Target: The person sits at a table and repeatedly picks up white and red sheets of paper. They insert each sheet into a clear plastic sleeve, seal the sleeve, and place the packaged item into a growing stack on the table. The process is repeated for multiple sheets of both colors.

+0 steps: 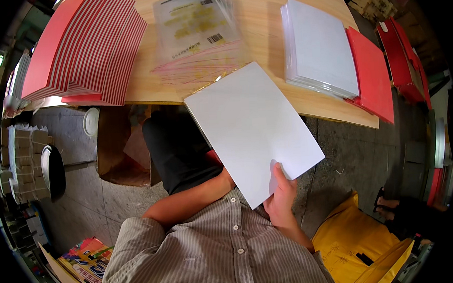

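Note:
A flat white book or pad point(254, 132) is tilted over the table's front edge and my lap. My right hand point(282, 192) grips its near corner, thumb on the white face and the other fingers beneath. Of my left hand point(228, 179) only the wrist part shows; the rest is hidden under the book, so its fingers cannot be seen. Just beyond the book's far end lie clear plastic bags point(195, 25) with printing and pinkish strips at their near edge. To the right sits a stack of white books in clear wrapping point(320, 47), beside a red cover point(371, 75).
A tall stack of red-covered books point(86, 46) stands at the left of the wooden table point(261, 16). Under it is an open cardboard box point(116, 147). A yellow bag point(352, 242) lies at lower right, near another person's feet point(386, 205). A round stool point(54, 172) stands left.

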Demonstrator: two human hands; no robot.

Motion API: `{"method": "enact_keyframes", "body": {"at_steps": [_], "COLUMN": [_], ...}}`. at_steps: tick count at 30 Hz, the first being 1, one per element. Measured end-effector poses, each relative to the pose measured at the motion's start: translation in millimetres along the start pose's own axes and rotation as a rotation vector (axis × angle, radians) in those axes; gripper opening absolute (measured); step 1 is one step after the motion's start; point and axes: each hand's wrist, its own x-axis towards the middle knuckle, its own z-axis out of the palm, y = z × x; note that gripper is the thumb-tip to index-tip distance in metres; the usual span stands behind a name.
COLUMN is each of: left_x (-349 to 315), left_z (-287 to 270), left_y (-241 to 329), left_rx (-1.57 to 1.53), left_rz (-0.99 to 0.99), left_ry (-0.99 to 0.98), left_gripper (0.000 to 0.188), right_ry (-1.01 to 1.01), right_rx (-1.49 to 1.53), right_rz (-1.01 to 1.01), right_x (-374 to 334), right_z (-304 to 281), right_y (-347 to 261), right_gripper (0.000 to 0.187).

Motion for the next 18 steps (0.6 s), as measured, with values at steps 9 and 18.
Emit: {"method": "enact_keyframes", "body": {"at_steps": [9,18], "left_x": [-26,-19], "left_z": [22,-8], "left_y": [18,13], "left_rx": [0.123,0.088], "left_rz": [0.069,0.043], "left_ry": [-0.098,-0.131], "left_gripper": [0.051,0.052], "right_ry": [-0.002,-0.176], "right_rx": [-0.056,-0.265], "right_rz": [0.063,0.108], "right_x": [7,0], "right_z": [-5,-27], "right_y": [7,-17], "right_gripper": [0.036,0.026]}}
